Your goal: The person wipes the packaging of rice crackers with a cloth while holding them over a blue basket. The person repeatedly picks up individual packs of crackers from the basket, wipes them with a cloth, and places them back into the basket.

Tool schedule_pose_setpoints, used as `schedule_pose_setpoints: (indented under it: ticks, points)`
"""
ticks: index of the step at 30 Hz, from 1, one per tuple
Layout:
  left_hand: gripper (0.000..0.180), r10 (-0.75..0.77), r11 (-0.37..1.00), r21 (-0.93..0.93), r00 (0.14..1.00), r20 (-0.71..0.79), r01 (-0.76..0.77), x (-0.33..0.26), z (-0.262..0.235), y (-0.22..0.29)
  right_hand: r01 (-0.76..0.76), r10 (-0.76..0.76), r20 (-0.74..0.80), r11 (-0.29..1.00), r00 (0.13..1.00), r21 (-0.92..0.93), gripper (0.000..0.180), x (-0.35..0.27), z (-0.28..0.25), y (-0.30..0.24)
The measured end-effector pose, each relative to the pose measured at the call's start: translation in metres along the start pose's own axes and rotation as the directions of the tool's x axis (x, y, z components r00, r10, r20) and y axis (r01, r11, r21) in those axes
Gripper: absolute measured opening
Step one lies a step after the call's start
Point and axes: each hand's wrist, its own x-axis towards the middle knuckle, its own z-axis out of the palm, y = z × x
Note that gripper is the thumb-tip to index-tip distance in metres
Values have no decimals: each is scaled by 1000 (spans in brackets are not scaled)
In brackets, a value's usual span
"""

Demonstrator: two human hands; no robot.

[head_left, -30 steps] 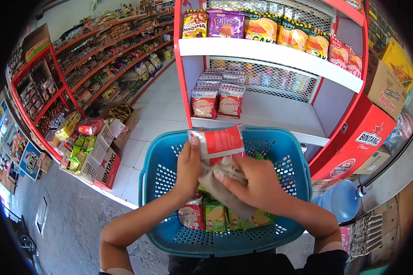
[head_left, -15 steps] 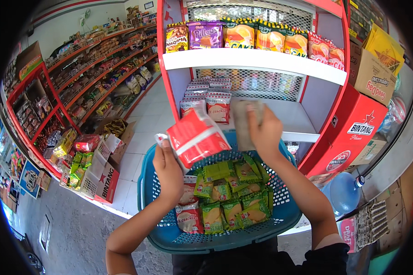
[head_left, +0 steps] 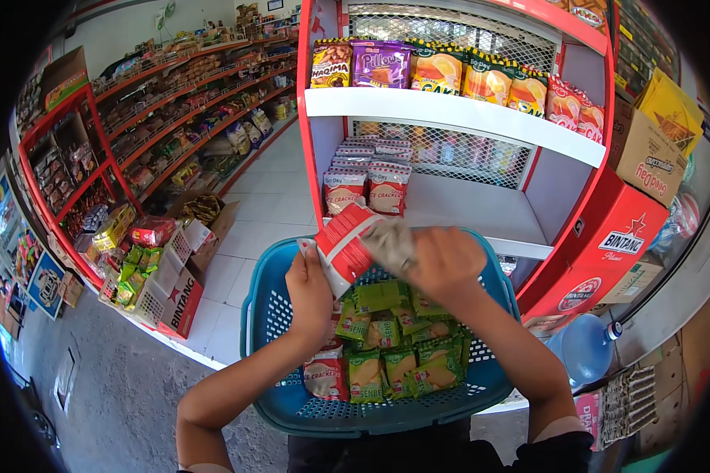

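Note:
My left hand (head_left: 308, 296) grips a red and white cracker packet (head_left: 341, 246) by its edge, above the basket. In my right hand (head_left: 450, 264) is a grey-beige cloth (head_left: 392, 243), pressed against the packet's right side and smeared by motion. Beneath both hands sits a teal plastic basket (head_left: 280, 410) with perforated walls. Inside it lie several green snack packets (head_left: 434, 370), with red and white cracker packets (head_left: 326, 374) at its left side. My hands and the held packet hide part of the basket's far side.
Ahead stands a red and white shelf rack (head_left: 457, 102). Its upper shelf carries a row of snack bags (head_left: 438, 69); on the lower one, cracker packets (head_left: 368, 185) stand at the left. Red cartons (head_left: 599, 244) and a blue water jug (head_left: 584, 347) are on the right.
My right hand has brought the cloth leftward onto the packet. The packet has turned more upright in my left hand. The view has shifted slightly left.

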Motion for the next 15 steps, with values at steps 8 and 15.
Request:
schedule_pose_setpoints:
  ticks: [8,15]
  points:
    - [32,130,970,-199,990,-48,-137,10,-15,20,-759,196,823,542,533,362,43,-28,5,42]
    - [38,255,967,-2,961,110,-256,6,-12,24,-966,-86,962,-33,258,256,52,-29,5,33]
